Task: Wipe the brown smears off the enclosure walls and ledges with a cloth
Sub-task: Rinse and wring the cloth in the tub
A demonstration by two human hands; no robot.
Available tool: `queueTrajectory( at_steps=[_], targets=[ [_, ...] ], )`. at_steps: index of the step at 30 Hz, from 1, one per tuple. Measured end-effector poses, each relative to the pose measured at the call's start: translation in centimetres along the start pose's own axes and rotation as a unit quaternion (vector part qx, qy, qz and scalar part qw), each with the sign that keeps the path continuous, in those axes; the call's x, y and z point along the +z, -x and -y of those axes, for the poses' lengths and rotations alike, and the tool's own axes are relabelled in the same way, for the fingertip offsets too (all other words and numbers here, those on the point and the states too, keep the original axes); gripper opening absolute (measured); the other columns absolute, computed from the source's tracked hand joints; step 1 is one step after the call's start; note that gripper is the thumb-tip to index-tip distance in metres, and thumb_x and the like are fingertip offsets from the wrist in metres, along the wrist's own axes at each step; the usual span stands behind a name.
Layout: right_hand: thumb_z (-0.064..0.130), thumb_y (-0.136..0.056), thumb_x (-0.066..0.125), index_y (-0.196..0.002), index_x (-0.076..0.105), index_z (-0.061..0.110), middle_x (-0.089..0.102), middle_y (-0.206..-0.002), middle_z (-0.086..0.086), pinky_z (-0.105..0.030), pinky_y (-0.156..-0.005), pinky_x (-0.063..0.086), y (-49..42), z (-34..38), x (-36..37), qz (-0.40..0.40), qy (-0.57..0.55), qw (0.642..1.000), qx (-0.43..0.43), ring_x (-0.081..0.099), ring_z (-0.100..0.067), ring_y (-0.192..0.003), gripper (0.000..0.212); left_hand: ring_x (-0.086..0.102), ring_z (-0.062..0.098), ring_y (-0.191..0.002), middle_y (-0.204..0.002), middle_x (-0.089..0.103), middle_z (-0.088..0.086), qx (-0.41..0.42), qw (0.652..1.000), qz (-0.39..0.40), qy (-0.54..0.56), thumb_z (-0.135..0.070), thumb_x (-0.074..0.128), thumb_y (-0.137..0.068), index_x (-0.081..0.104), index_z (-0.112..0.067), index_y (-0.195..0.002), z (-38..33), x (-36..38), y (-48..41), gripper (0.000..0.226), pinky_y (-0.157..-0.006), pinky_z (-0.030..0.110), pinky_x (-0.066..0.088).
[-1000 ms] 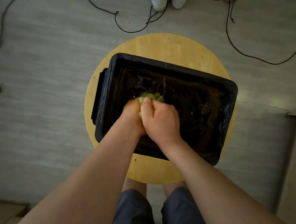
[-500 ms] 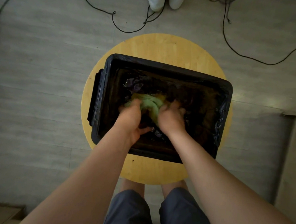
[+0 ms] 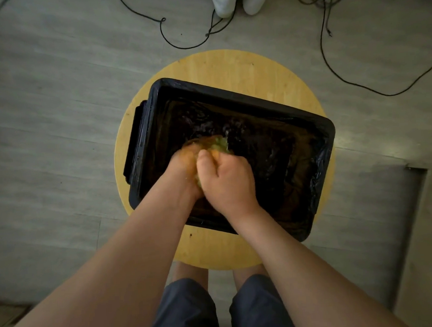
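Head view looks straight down on a round bench (image 3: 229,64) of pale, smooth-grained wood. A rectangular black tub (image 3: 231,93) with rounded corners sits on it, with a moulded handle (image 3: 135,140) on its 9 o'clock side. Thin glossy black film (image 3: 320,167) lines the tub and puckers into crinkles over the rim at 3 o'clock; the inside glints wet and dark.

Both grips are down inside the tub, left of its centre. My right grip (image 3: 226,180) is a tight fist, thumb on top, fingers curled round a soft yellow-green cloth (image 3: 218,143) bunched into a wad that pokes out at 12 o'clock from my knuckles. My left grip (image 3: 184,165) presses against the right from 9 o'clock; it is blurred, but looks wrapped round the same wad.

Grey plank floor (image 3: 55,122) with a matt grain lies all round the bench. Thin black cables (image 3: 186,48) loop across it at 12 and 2 o'clock, and two rounded white shoe tips (image 3: 222,1) stand at 12 o'clock. Dark blue shorts (image 3: 186,311) cover my thighs at 6 o'clock
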State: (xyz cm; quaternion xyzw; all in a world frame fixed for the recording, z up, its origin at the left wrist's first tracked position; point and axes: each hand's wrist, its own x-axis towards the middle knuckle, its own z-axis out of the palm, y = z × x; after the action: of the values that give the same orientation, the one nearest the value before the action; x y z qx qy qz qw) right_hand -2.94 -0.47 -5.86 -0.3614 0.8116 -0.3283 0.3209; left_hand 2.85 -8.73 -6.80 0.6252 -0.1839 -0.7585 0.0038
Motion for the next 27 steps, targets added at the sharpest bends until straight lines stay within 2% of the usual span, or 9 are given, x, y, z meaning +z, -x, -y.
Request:
queueTrajectory(
  at_steps=[2,4,7,10,12,15,17,21,27],
  targets=[
    [0.034,-0.100,0.042,-0.055,0.043,0.025,0.045,-0.047,0.009,-0.027,-0.042,0.034,-1.0,-1.4,0.3,-0.028,0.056,0.998,0.001,0.048,-0.014,-0.042,0.046,0.066,0.016,-0.059,-0.070,0.064,0.006,0.006,1.000,0.002,0.014,-0.011,0.044,-0.107,0.065,-0.008,-0.084,0.5,0.3,0.5,0.031,-0.055,0.025,0.056],
    [0.038,-0.102,0.037,-0.064,0.055,0.020,0.058,-0.058,0.001,-0.032,-0.048,0.044,-2.1,-3.2,0.0,-0.038,0.135,0.990,0.025,0.058,-0.023,-0.053,0.046,0.075,0.025,-0.080,-0.086,0.075,0.015,0.033,0.999,-0.003,-0.008,-0.001,0.044,-0.104,0.073,-0.001,-0.098,0.8,0.8,0.7,0.029,-0.070,0.032,0.061],
    [0.040,-0.108,0.033,-0.101,0.064,0.009,0.067,-0.097,-0.015,-0.037,-0.065,0.047,-3.5,-6.2,-0.9,-0.068,0.144,0.978,0.133,0.066,-0.037,-0.087,0.044,0.075,0.028,-0.094,-0.101,0.076,0.015,0.041,0.999,-0.012,-0.031,0.012,0.033,-0.100,0.069,-0.007,-0.113,1.3,0.3,1.0,0.043,-0.080,0.038,0.063],
    [0.052,-0.108,0.031,-0.143,0.040,0.014,0.036,-0.150,-0.024,-0.048,-0.105,0.039,-3.5,-6.6,-1.5,-0.066,0.111,0.948,0.291,0.041,-0.043,-0.135,0.052,0.067,0.029,-0.107,-0.120,0.066,0.012,0.031,0.996,-0.073,-0.041,0.004,0.040,-0.099,0.060,-0.019,-0.134,1.2,-0.5,0.4,0.046,-0.091,0.051,0.059],
    [0.059,-0.107,0.022,-0.156,0.022,0.020,0.021,-0.160,-0.019,-0.054,-0.114,0.030,-2.6,-5.5,-0.8,0.003,0.137,0.936,0.324,0.029,-0.043,-0.143,0.062,0.063,0.031,-0.112,-0.124,0.066,0.010,0.010,0.995,-0.083,-0.060,-0.013,0.052,-0.098,0.062,-0.022,-0.133,0.9,-0.2,0.3,0.037,-0.097,0.059,0.053],
    [0.052,-0.110,0.018,-0.150,0.035,0.018,0.041,-0.145,-0.019,-0.047,-0.101,0.045,-1.5,-3.0,0.5,0.125,0.077,0.948,0.283,0.049,-0.040,-0.127,0.055,0.067,0.031,-0.107,-0.114,0.074,0.010,-0.025,0.997,-0.067,-0.007,-0.033,0.058,-0.099,0.070,-0.020,-0.118,0.6,0.7,0.7,0.026,-0.097,0.054,0.053],
    [0.049,-0.111,0.026,-0.126,0.055,0.018,0.064,-0.115,-0.009,-0.041,-0.081,0.053,-0.9,-1.4,0.8,0.112,-0.008,0.968,0.225,0.065,-0.029,-0.102,0.046,0.073,0.026,-0.094,-0.096,0.078,0.008,-0.041,0.997,-0.058,0.018,-0.037,0.057,-0.101,0.075,-0.015,-0.104,0.6,0.7,0.4,0.028,-0.086,0.041,0.057],
    [0.048,-0.106,0.046,-0.084,0.063,0.019,0.066,-0.070,0.005,-0.035,-0.058,0.055,0.9,1.5,0.1,0.041,-0.058,0.993,0.095,0.065,-0.009,-0.064,0.040,0.061,0.017,-0.046,-0.053,0.057,0.002,-0.046,0.999,0.000,0.030,-0.033,0.052,-0.104,0.062,-0.014,-0.057,0.2,-0.1,0.1,0.051,-0.051,0.023,0.050],
    [0.039,-0.104,0.042,-0.063,0.060,0.019,0.059,-0.055,0.004,-0.035,-0.047,0.049,0.7,0.9,0.1,-0.031,0.044,0.997,-0.054,0.058,-0.016,-0.048,0.050,0.053,0.015,-0.066,-0.069,0.048,0.001,0.005,0.998,0.018,-0.060,-0.002,0.033,-0.109,0.045,-0.011,-0.072,-0.1,0.2,0.2,0.040,-0.056,0.016,0.046]
  ],
)
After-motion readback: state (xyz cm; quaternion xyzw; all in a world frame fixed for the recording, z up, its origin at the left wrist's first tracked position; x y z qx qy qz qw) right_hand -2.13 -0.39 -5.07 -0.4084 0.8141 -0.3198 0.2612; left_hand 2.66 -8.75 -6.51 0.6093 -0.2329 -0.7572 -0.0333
